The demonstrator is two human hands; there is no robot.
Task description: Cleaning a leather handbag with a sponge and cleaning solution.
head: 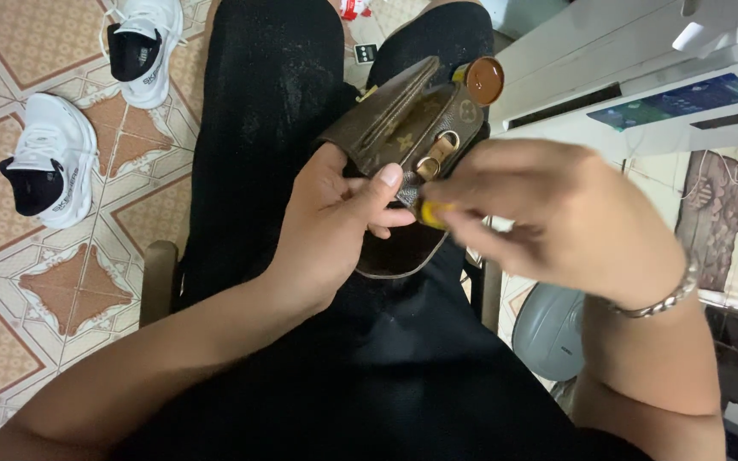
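A small brown patterned bag [403,119] rests on my lap, its flap open toward me. My left hand [335,222] grips the bag from the left, thumb pressed near its tan strap tab and metal ring [437,154]. My right hand [548,213] is blurred and pinches a small yellow tool [430,213] right against the bag beside my left thumb. A round tin lid with brown paste [483,79] sits at the bag's far edge on my right knee.
Two white sneakers [49,158] lie on the patterned tiled floor at the left. A white machine [642,77] stands at the right, a grey fan [548,329] below it. I sit on a wooden chair [157,277] in black trousers.
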